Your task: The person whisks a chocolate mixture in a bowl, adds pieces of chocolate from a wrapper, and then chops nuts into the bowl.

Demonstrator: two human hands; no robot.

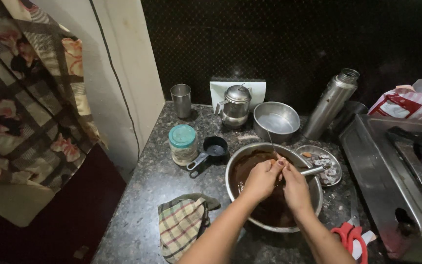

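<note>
Head view: two hands (279, 183), one bowl (238, 161)

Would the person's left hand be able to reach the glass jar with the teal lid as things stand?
Probably yes: the left hand is over the steel mixing bowl, and the glass jar with the teal lid stands just left of it, only black measuring cups between.

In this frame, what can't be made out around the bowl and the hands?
- Head view: what the left hand and right hand pinch together; the fingers cover it.
- Lower part of the thin utensil; hidden behind the hands.
- Steel bowl bottom; the dark batter covers it.
- Red scissors; blades hidden by the right forearm and bottom edge.
- Small plate contents; too small.
</note>
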